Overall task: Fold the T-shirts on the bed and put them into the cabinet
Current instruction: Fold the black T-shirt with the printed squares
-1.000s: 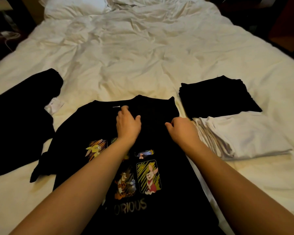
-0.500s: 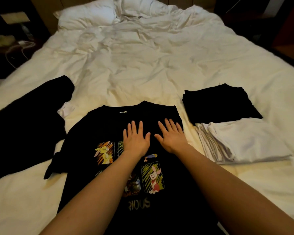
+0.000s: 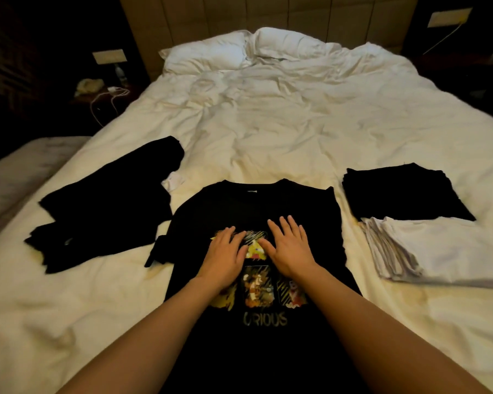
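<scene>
A black T-shirt with cartoon prints (image 3: 239, 206) lies flat, front up, on the white bed (image 3: 282, 129) right in front of me. My left hand (image 3: 225, 257) and my right hand (image 3: 289, 248) press flat on its chest print, side by side, fingers straight. Its right side is folded in, and the left sleeve sticks out. A loose black T-shirt (image 3: 108, 203) lies spread out to the left. On the right sit a folded black T-shirt (image 3: 402, 194) and, nearer me, a folded white T-shirt (image 3: 444, 251). No cabinet is in view.
Two white pillows (image 3: 239, 49) lie against the headboard at the far end. A dark nightstand (image 3: 103, 95) with a white cable and small items stands at the left of the bed. A second mattress edge (image 3: 20, 169) shows at far left.
Both hands slid from the collar area down toward me onto the chest print, going from curled fingers to flat palms. My head tilted up, bringing pillows and headboard into view.
</scene>
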The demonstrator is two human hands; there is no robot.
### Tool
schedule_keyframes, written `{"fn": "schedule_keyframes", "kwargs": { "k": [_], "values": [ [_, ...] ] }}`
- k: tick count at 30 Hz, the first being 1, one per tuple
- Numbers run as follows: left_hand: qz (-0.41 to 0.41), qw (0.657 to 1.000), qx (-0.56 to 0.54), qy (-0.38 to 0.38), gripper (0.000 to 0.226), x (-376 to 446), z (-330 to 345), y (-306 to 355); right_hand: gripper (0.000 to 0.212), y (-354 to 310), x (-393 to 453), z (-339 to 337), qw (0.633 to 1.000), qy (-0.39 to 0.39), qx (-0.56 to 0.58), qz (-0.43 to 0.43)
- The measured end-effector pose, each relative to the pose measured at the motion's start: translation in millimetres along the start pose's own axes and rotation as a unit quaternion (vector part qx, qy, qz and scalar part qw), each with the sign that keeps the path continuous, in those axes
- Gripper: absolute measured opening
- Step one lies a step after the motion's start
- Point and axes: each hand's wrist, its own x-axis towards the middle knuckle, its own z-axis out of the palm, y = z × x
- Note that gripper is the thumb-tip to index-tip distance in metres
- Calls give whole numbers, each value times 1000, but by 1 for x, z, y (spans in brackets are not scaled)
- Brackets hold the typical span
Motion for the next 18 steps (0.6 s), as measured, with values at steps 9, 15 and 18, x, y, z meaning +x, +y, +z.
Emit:
{"fn": "schedule_keyframes", "kwargs": {
  "k": [9,15,18],
  "values": [
    [-113,964,-118,211,29,-48,-31,-115,68,-84,8,18,989,-58,57,-121],
    [-177,959,-176,131,56,-57,-34,-158,65,-146,20,42,988,-54,66,-130],
    [-127,966,-153,165,29,-56,-29,-167,62,-165,24,55,986,-43,68,-146]
  ]
}}
